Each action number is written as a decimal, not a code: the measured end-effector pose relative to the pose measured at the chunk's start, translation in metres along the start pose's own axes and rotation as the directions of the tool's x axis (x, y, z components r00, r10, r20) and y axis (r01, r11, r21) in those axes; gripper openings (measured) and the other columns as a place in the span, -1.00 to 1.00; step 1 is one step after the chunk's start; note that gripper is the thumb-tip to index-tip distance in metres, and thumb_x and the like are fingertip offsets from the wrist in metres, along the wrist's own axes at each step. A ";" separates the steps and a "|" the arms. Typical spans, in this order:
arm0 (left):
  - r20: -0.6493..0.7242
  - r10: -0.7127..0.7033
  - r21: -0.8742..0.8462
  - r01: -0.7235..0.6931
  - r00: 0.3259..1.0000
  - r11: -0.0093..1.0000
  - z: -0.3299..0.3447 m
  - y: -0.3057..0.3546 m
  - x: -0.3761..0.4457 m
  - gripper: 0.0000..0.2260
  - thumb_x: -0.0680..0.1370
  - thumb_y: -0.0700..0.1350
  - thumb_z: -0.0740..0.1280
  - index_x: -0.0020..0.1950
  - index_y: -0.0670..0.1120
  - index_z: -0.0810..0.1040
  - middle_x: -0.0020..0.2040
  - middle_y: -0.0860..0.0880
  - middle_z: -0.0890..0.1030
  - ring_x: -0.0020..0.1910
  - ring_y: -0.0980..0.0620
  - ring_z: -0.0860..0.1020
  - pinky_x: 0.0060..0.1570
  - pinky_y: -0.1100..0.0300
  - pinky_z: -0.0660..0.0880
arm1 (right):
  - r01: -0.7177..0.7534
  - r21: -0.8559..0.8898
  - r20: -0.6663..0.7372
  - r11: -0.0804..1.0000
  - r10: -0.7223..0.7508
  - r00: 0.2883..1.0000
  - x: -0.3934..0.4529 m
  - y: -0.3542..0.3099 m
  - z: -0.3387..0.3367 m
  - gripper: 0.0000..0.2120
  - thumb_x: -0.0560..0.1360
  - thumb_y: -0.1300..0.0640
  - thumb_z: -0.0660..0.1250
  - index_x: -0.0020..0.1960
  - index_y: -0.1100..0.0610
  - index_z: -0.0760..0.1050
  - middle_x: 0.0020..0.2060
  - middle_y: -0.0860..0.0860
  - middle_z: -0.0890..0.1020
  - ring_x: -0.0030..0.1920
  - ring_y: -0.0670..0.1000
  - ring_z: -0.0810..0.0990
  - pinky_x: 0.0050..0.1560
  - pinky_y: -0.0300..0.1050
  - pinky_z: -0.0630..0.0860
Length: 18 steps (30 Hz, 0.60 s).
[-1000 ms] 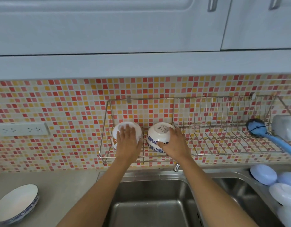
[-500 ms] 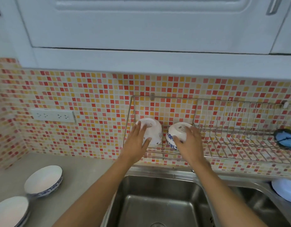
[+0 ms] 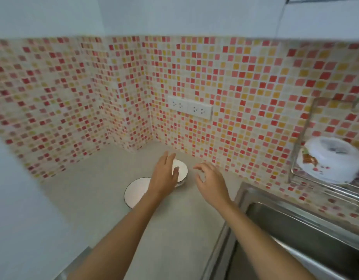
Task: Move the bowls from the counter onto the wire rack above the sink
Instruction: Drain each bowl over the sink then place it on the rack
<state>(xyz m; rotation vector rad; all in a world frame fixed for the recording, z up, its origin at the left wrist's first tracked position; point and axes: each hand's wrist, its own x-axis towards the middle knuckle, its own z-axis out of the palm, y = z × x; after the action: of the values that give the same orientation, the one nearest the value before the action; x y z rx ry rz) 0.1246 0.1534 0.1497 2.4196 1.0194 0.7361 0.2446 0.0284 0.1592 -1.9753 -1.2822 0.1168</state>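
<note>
Now, left hand (image 3: 164,176) fingers spread over far bowl (image 3: 181,170), right hand (image 3: 212,183) empty, fingers loosely curled, at its 3 o'clock, near bowl (image 3: 136,191) at 7 o'clock.

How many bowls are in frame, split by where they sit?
Bowls on the counter: 2, the far bowl under the left hand and the near bowl beside it
Bowls on the wire rack: 1, the upturned bowl
Total: 3
The right hand is empty.
</note>
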 end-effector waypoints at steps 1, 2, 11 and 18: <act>0.009 -0.061 -0.006 0.061 0.998 0.998 -0.006 -0.028 -0.006 -0.56 0.59 -0.10 0.19 0.46 -0.13 0.24 0.52 -0.16 0.14 0.51 -0.11 0.10 0.44 0.07 0.08 | -0.053 0.031 0.058 0.998 0.051 0.997 0.003 -0.004 0.027 -0.74 0.52 0.19 0.29 0.20 0.11 0.55 0.13 0.01 0.58 0.15 0.03 0.53 0.15 -0.13 0.42; 0.017 -0.116 -0.012 0.116 0.993 0.993 -0.012 -0.054 -0.012 -0.56 0.60 -0.10 0.19 0.46 -0.14 0.23 0.53 -0.17 0.13 0.51 -0.10 0.08 0.45 0.08 0.05 | -0.107 0.054 0.110 0.993 0.100 0.989 0.004 -0.008 0.052 -0.74 0.51 0.18 0.32 0.20 0.11 0.55 0.12 0.04 0.59 0.14 0.06 0.55 0.13 -0.10 0.44; 0.148 -0.554 -0.096 0.569 0.819 0.816 -0.013 -0.211 -0.041 -0.47 0.63 0.02 0.07 0.50 -0.24 0.06 0.52 -0.24 0.09 0.52 -0.14 0.04 0.45 0.04 0.01 | -0.761 0.203 0.612 0.616 0.527 0.590 0.007 -0.017 0.223 -0.38 0.33 -0.28 0.36 0.28 -0.05 0.32 0.21 -0.01 0.54 0.10 0.10 0.61 0.02 0.17 0.63; 0.262 -0.579 -0.181 0.628 0.772 0.756 0.001 -0.250 -0.038 -0.64 0.63 -0.01 0.05 0.27 -0.20 0.43 0.16 -0.22 0.56 0.17 -0.21 0.48 0.08 0.07 0.38 | -0.868 0.303 0.608 0.394 0.621 0.495 0.007 -0.034 0.255 -0.60 0.53 0.22 0.17 0.34 0.04 0.25 0.29 0.11 0.45 0.07 0.26 0.63 -0.17 0.08 0.66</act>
<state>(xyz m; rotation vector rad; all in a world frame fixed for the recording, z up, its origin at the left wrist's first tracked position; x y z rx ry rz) -0.0290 0.2871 -0.0004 1.7238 1.4209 0.3617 0.1064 0.1799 0.0037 -1.8366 -0.2885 1.3094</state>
